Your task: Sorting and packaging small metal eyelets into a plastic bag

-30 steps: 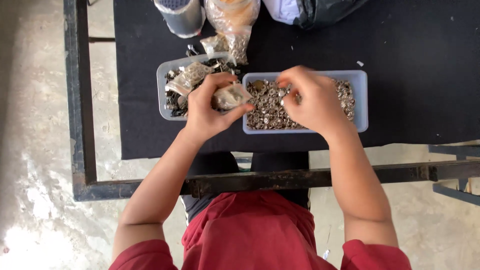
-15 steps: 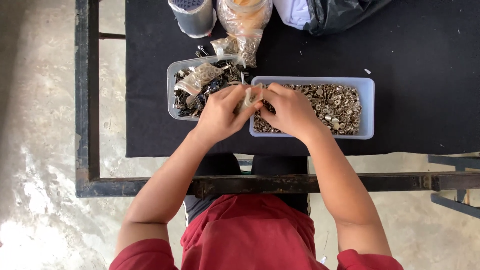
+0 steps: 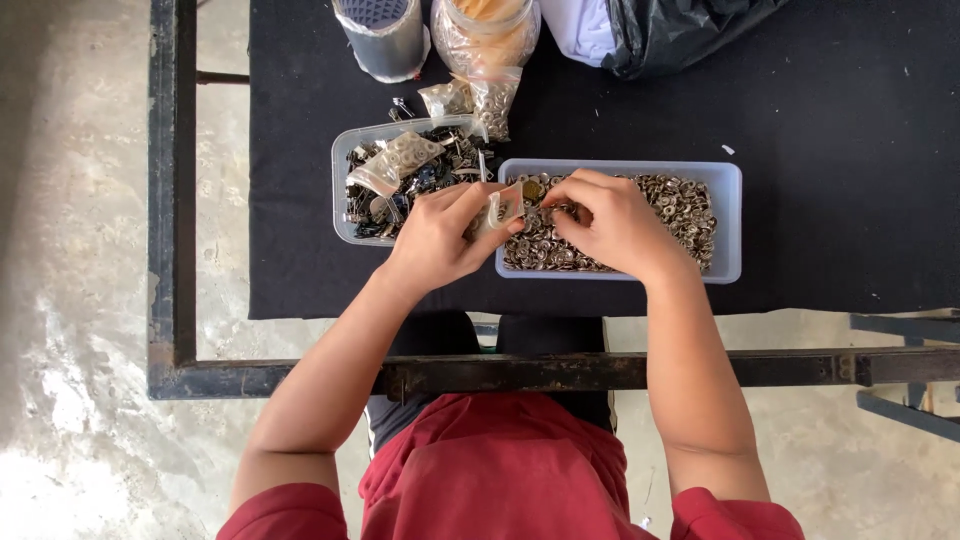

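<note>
Since left hand (image 3: 435, 235) pinches small clear bag (image 3: 497, 208) at rim of tray (image 3: 728, 225), right hand (image 3: 612, 222) pinches 1 of metal snaps (image 3: 685, 205); likely light, hard, slippery, best taken by edge. Beyond: 2nd tray (image 3: 345, 170), jar (image 3: 487, 32).

Black table (image 3: 820, 240) carries two plastic tubs (image 3: 735, 225); jar (image 3: 485, 35); cup (image 3: 385, 40); black bag (image 3: 680, 30).

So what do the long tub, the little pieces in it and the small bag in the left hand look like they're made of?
The long rectangular tub looks like translucent bluish-white plastic: light passes through its thin, smooth walls. The small round pieces look like metal, mostly silvery to brassy with dull glints. The small clear bag pinched by the left hand seems thin glossy plastic film, crinkled and see-through.
</note>
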